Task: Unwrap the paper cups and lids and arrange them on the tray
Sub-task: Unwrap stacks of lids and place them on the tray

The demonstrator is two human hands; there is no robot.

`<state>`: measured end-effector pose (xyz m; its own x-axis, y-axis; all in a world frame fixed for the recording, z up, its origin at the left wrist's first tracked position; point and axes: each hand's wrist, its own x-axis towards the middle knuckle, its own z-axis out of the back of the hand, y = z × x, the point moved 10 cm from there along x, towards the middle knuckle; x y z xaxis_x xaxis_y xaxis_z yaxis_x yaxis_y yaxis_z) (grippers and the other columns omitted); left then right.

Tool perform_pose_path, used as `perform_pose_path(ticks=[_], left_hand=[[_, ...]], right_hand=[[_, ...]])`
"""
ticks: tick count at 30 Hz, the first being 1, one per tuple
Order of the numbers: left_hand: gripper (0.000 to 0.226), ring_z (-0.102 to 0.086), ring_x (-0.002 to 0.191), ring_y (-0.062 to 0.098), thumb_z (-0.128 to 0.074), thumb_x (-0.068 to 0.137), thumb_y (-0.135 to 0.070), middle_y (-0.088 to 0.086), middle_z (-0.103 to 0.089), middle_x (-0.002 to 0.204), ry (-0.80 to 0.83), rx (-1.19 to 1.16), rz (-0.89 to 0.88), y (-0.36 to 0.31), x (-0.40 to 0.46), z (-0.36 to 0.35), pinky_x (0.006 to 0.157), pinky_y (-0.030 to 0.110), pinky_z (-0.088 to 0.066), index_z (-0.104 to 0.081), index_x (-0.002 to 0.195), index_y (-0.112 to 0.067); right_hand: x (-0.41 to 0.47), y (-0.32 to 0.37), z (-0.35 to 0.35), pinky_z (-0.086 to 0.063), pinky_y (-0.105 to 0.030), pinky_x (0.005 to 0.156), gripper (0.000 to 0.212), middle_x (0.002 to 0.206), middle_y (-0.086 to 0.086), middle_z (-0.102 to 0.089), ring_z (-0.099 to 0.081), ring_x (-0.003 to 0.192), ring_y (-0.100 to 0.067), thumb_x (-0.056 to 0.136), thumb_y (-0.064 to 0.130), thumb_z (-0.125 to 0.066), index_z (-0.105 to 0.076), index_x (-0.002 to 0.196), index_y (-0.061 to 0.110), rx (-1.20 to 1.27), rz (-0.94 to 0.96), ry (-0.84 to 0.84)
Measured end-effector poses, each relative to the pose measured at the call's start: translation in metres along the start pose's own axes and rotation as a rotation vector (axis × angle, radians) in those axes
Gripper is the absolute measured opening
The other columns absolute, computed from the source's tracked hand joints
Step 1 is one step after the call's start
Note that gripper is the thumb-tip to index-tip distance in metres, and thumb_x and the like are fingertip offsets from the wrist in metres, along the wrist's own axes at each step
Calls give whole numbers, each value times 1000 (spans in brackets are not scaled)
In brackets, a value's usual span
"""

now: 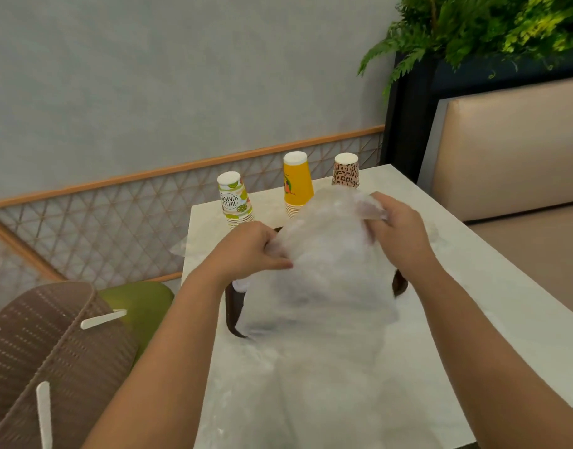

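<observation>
- Unwrapping is the step in hand, by my reading: both hands work at the far end of a big cloudy plastic wrap (pixel 324 280) that lies down the middle of the tabletop (pixel 492 286).
- The left hand (pixel 251 251) pinches the wrap's left edge, fingers curled round a fold of film with the thumb pressed along it.
- The right hand (pixel 397 228) grips the upper right corner of the film, fingers curled into the bunched plastic.
- The wrap is milky and crumpled, blurred in this view; what it holds cannot be made out, though lids seem likely given the task.
- A dark tray (pixel 234 306) shows only as a rim at either side beneath the wrap, so the bundle rests over it.
- Three stacks of paper cups stand upside down, already bare, at the far edge: a lime-print stack (pixel 234 200), a yellow stack (pixel 297 183) and a leopard-print stack (pixel 346 171). None of them looks to be on the tray yet.
- The next move probably calls for pulling the two held edges apart to open the film, then lifting the contents free without scattering them or knocking the cups just behind.
- The thin film will likely cling and stretch before it gives.
</observation>
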<state>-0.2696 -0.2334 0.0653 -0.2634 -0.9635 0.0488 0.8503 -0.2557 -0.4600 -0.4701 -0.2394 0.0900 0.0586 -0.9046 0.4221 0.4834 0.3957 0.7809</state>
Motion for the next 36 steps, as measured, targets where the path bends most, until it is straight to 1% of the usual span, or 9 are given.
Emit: perform_pose_path(ticks=[4,8,12,16,21,24,31,34,36], left_hand=[[15,-44,66,13,-72,82,-21,-1,-52,71,-166,-224,45,26,-7,11,64,28,-33,-67,76,-8],[9,-53,95,19,-67,86,-24,-1,-55,98,-504,-441,188,59,-20,24,80,28,-37,-65,86,-16],[49,-39,122,13,-68,76,-52,-6,-37,132,-745,-776,371,74,-44,7,98,28,-33,-51,118,-32],[116,-40,125,14,-72,51,-72,-4,-31,150,-422,-1324,581,75,-43,-70,103,38,-36,-18,146,-34],[65,-58,116,28,-60,73,-49,10,-61,127,189,-1745,555,23,-45,-131,96,46,-45,-55,129,-16],[60,-61,111,29,-72,74,-36,11,-64,123,197,-1707,535,24,-35,-135,90,45,-50,-58,128,-13],[37,-64,104,28,-57,93,-30,9,-67,113,-335,-1197,556,58,-32,-107,94,47,-50,-58,123,-10],[40,-62,105,27,-54,94,-38,6,-66,114,-358,-1019,554,54,-38,-114,97,47,-49,-56,125,-13],[35,-62,101,23,-50,95,-40,3,-65,109,-334,-993,570,45,-41,-132,96,43,-48,-57,118,-15]], right_hand=[[-5,-26,15,-35,-15,54,21,56,0,-56,-47,52,-1,93,15,-52,-62,78,5,63,-145,-40],[-16,-27,18,-35,-12,57,24,78,-9,-63,-53,70,-14,97,22,-49,-65,93,5,32,-146,-118],[-24,-25,20,-37,-7,60,26,98,-16,-65,-55,80,-18,99,20,-45,-61,106,1,99,-186,-232],[-31,-26,13,-45,-21,70,24,99,-11,-65,-55,81,-12,99,22,-43,-61,107,8,306,-259,-279],[-44,-37,18,-50,-27,73,25,97,-4,-67,-61,82,-9,100,29,-44,-62,106,14,377,-331,-351],[-53,-49,22,-47,-26,70,25,89,5,-66,-60,82,-11,99,33,-42,-63,103,19,328,-385,-339],[-78,-97,47,-38,-23,53,34,67,-2,-56,-49,61,-16,99,29,-45,-59,75,9,95,-510,-245],[-87,-123,67,-33,-11,42,31,64,-1,-54,-47,56,-12,99,25,-45,-62,76,11,21,-528,-189],[-93,-145,79,-35,-16,48,31,65,-2,-54,-46,58,-12,98,25,-46,-63,77,9,-7,-560,-178]])
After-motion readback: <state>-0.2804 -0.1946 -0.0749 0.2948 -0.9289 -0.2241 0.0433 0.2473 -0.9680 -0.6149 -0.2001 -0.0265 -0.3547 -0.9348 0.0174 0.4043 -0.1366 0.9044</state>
